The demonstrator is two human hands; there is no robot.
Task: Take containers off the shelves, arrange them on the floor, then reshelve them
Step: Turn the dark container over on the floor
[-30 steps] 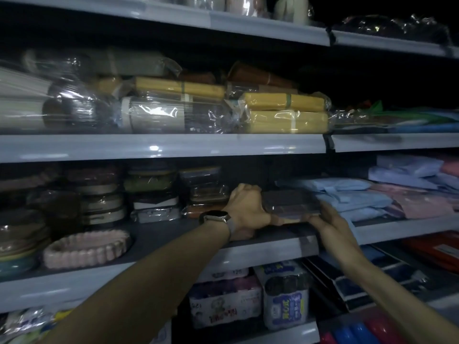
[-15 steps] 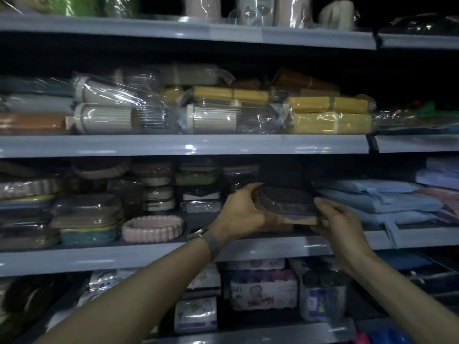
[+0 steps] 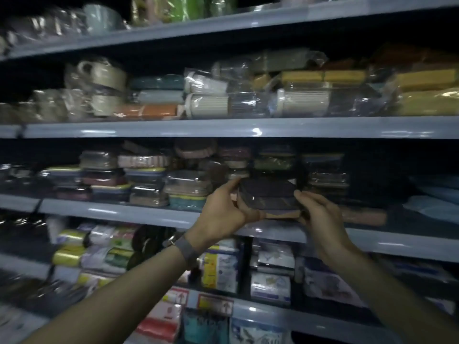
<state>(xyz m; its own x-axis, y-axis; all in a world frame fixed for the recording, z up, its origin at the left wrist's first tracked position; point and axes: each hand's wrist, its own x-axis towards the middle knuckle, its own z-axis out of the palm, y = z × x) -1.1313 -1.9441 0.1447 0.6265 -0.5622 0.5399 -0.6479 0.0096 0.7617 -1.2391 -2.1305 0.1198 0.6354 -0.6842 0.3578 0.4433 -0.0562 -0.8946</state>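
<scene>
I am holding a dark-lidded container [image 3: 267, 192] between my left hand [image 3: 223, 209] and right hand [image 3: 320, 217], with the fingers [image 3: 306, 197] of both curling round its ends, just above the front edge of the middle shelf [image 3: 124, 211]. I am judging this as lifting it off. Next I am needing a clean pull outward, then down to the floor. Wrapped boxes [image 3: 149, 184] are crowding the dim shelf behind.

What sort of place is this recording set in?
Probably a household-goods shop, dimly lit: long metal shelves in tiers, plastic-wrapped stacked containers, and labelled retail packs below. The left hand and right hand hold a dark-lidded container.
</scene>
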